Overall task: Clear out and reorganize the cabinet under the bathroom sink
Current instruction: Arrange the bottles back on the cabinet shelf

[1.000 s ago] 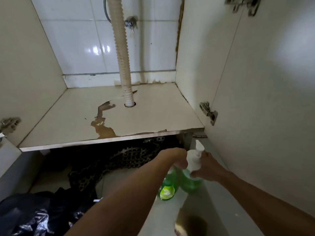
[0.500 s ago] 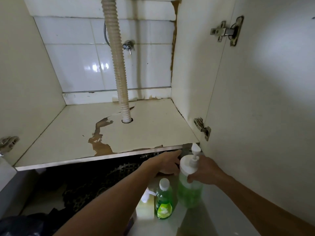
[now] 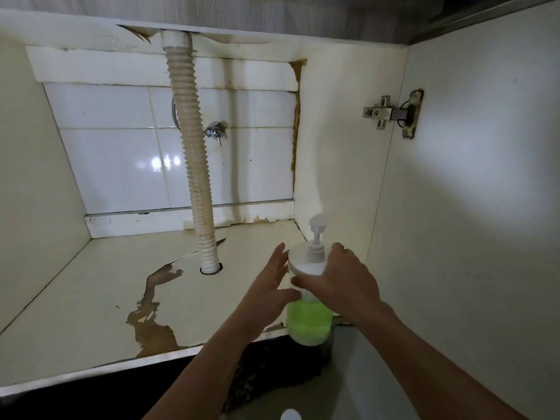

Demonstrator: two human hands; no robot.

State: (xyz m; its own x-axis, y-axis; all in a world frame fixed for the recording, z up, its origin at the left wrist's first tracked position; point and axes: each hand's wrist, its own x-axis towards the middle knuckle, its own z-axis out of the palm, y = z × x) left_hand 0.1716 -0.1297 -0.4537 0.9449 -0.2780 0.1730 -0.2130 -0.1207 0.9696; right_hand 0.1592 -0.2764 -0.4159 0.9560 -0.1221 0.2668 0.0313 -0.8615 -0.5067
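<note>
One pump bottle [image 3: 307,310] of green liquid is held at the front right corner of the cabinet floor [image 3: 91,301], its lower part in front of the floor's front edge. The bottle is upright; it carries one white lid and one white pump head, with the nozzle pointing toward the cabinet's rear.

The right hand [image 3: 342,283] grips the bottle just below the lid — thumb across the near side, fingers curled round the far side. The left hand [image 3: 268,294] is spread wide, fingers straight, with its palm beside the bottle's left side; whether the palm presses the bottle cannot be told.

Inside the cabinet:
- One corrugated drain hose [image 3: 194,165] runs from the top panel down through one round hole in the floor.
- One metal shut-off valve [image 3: 215,132] sits on the tiled back wall, just right of the hose.
- One hinge [image 3: 391,113] is visible where the right side wall meets the open door [image 3: 472,207].

The floor's surface layer is peeled away in a brown patch left of the hose hole, running to the front edge. One white cap [image 3: 290,415] shows at the bottom edge of the view — the thing it belongs to is out of sight.
</note>
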